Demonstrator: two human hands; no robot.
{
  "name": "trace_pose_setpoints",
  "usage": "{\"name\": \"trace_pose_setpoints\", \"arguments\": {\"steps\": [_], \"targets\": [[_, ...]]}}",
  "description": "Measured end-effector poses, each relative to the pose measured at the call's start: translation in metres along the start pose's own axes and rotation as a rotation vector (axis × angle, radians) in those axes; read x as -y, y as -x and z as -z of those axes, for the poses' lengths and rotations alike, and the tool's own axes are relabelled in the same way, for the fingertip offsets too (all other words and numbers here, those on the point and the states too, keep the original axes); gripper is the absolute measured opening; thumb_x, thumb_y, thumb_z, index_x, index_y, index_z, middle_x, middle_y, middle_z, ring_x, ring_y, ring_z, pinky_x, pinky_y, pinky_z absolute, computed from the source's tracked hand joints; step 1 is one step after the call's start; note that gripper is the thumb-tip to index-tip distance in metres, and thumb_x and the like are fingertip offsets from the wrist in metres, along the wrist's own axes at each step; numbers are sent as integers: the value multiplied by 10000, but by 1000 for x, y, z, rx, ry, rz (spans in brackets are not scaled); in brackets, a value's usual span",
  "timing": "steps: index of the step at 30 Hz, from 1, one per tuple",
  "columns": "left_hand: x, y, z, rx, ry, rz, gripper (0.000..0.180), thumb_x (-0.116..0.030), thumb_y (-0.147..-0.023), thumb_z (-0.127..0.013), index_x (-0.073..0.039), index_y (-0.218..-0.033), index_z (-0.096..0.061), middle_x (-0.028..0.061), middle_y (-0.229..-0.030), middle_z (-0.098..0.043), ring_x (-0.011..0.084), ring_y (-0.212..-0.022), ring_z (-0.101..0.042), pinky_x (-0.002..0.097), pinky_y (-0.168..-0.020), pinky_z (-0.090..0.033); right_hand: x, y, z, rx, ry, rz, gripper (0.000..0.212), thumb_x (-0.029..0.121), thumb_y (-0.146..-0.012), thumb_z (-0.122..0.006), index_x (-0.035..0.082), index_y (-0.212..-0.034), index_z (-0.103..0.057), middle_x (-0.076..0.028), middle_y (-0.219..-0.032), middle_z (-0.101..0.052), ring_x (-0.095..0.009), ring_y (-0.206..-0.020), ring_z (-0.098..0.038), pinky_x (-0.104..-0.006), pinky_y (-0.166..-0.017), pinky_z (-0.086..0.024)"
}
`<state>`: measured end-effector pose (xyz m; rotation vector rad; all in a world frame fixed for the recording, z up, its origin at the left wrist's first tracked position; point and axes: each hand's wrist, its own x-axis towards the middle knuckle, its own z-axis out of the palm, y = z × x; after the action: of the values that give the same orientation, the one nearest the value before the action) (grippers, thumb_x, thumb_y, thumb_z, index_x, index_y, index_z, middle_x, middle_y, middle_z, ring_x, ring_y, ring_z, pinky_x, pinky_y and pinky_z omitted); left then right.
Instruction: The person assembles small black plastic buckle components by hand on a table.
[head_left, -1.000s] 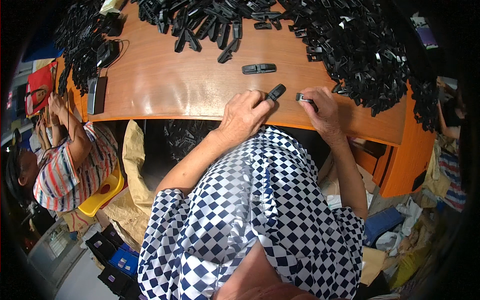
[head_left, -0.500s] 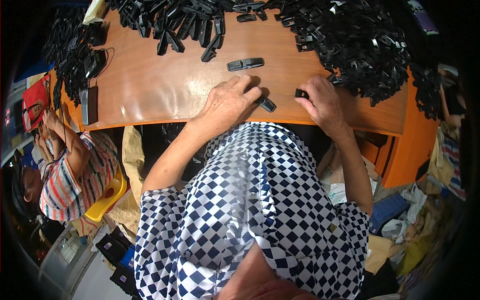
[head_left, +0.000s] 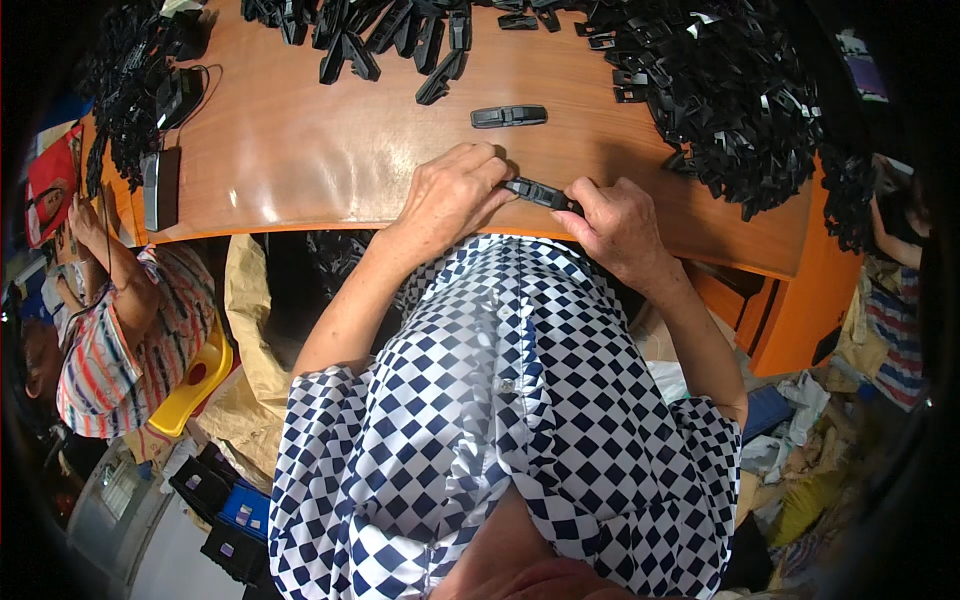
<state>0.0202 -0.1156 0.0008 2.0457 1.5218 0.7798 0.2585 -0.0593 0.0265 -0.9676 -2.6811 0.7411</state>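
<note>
- Left hand (head_left: 452, 196): fingers curled and pinching one end of a black plastic buckle (head_left: 538, 192), knuckles up, wrist resting at the near edge of the tabletop (head_left: 300, 150).
- Right hand (head_left: 618, 224): fingers pressed together round the other end of the same buckle, which it largely covers (that end cannot be made out).
- Black plastic buckle: held between both hands just above the near tabletop edge, lying roughly level and slanting slightly down toward the right hand; gripped end to end, seemingly so the two halves can be pushed along their length.
- Joined buckle (head_left: 509, 116): lies alone on bare wood just beyond the hands, apart from the stock, seemingly set aside as a finished piece.
- Heap of black parts (head_left: 730, 90): piled to the right of the hands, within reach of the right hand; single pieces are hard to tell apart in the mass.
- Row of loose buckle pieces (head_left: 400, 35): spread along the far edge, cut off by the top of the picture.
- Second dark heap (head_left: 130, 90): on the left end of the tabletop, blurred by the bend of the lens.
- Flat dark slab (head_left: 158, 188): near the left edge (kind not clear).
- Checked shirt (head_left: 500, 420): the person's own, hiding the lap and whatever lies under the tabletop.
- Another person in a striped top (head_left: 120, 350): seated low at left, partly cut off.
</note>
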Motion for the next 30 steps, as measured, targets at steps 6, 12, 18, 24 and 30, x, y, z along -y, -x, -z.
{"name": "trace_pose_setpoints", "arguments": {"steps": [6, 12, 18, 24, 30], "targets": [[5, -2, -1, 2, 28, -37, 221, -167, -799, -767, -49, -958, -668, 77, -889, -630, 279, -840, -640, 397, -728, -534, 7, -5, 3, 78, 82, -61, 249, 207, -848, -759, 77, -859, -547, -107, -639, -597, -315, -621, -638, -439, -613, -485], [5, -3, -1, 31, -8, -63, 212, -133, -798, -758, -41, -966, -667, 92, -900, -641, 292, -870, -649, 396, -748, -543, 6, -20, -16, -6, -64, 2, 216, 188, -894, -718, 63, -895, -542, -165, -663, -600, -376, -617, -621, -446, -563, -481], [1, -5, 6, 55, -38, -21, 231, -163, -825, -760, -35, -994, -668, 101, -969, -658, 300, -902, -674, 390, -765, -556, -27, -29, 14, 4, 105, 156, 177, 179, -902, -703, 47, -973, -608, -133, -856, -612, -303, -827, -627, -404, -696, -511], [12, -32, 29, -158, -59, 100, 250, -135, -899, -705, -49, -1123, -636, 136, -1037, -646, 346, -960, -664, 407, -805, -545, -75, -57, 44, -223, 804, 118, 98, 50, -789, -633, 74, -884, -634, -56, -949, -571, -209, -943, -566, -334, -775, -452], [12, -46, 11, 33, -285, 150, 180, -113, -922, -657, -41, -1070, -585, 170, -1002, -666, 377, -963, -659, 453, -766, -528, -88, -66, 45, -267, 810, 336, 91, 82, -800, -643, 85, -890, -631, -63, -959, -579, -212, -927, -577, -343, -758, -456]]}}
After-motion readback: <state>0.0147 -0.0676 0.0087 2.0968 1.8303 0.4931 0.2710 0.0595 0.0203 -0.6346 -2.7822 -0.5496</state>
